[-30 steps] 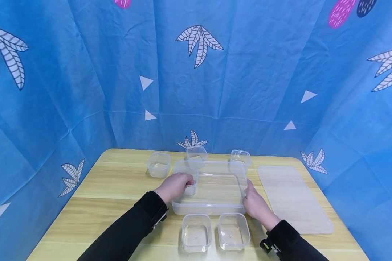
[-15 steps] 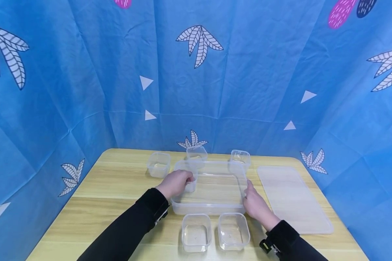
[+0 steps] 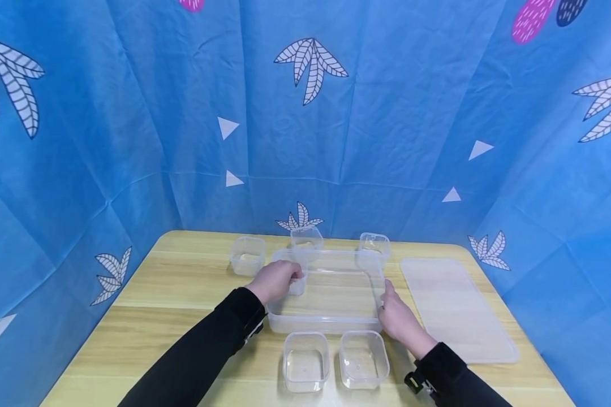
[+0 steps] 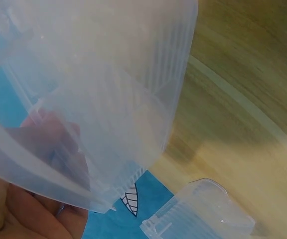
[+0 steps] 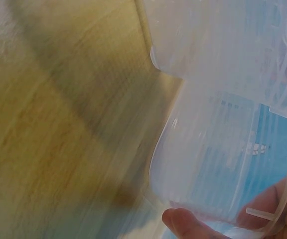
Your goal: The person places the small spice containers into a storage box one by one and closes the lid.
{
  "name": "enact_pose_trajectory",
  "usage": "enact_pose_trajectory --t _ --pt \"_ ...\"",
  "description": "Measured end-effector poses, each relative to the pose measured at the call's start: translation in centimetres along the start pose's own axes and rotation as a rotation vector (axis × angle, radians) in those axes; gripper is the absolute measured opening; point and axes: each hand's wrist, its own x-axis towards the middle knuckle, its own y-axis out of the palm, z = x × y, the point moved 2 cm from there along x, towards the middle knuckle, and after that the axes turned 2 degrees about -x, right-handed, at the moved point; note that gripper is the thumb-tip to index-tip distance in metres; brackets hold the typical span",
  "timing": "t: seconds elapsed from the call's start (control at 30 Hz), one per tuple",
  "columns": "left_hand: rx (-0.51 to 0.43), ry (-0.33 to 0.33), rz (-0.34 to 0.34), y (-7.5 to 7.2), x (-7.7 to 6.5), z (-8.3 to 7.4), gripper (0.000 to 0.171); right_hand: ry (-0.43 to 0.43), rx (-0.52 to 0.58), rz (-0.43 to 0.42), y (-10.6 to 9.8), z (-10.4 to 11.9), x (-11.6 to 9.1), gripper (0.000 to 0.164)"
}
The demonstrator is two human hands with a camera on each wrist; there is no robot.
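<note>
A large clear plastic box (image 3: 326, 325), without its lid on, stands in the middle of the table. Inside it at the left is a small clear square container (image 3: 297, 286), which my left hand (image 3: 275, 281) pinches by its wall, reaching in over the box's left rim. In the left wrist view, fingers (image 4: 59, 132) show blurred through the box wall. My right hand (image 3: 399, 319) holds the box's right side near the front corner. In the right wrist view, one fingertip (image 5: 176, 219) rests at the lower corner, with another finger visible through the plastic.
Two small containers, left (image 3: 306, 370) and right (image 3: 364, 367), stand before the box. Behind it are others at the left (image 3: 248, 263), middle (image 3: 307, 237) and right (image 3: 374, 243). A flat translucent lid (image 3: 458, 311) lies at the right. Blue cloth (image 3: 412, 113) hangs behind the table.
My left hand has slid the small container a little toward the back of the large box. My right hand has stayed at the box's right side.
</note>
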Motion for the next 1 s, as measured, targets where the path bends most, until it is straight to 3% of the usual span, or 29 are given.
enact_pose_trajectory --t 0.53,1.0 --pt "0.025 -0.02 0.0 -0.1 -0.12 -0.57 0.018 -0.004 -0.009 -0.007 0.02 -0.07 -0.09 0.063" --pt "0.0 0.022 -0.021 -0.05 -0.57 -0.18 0.021 0.011 0.016 -0.008 0.1 -0.14 -0.06 0.064"
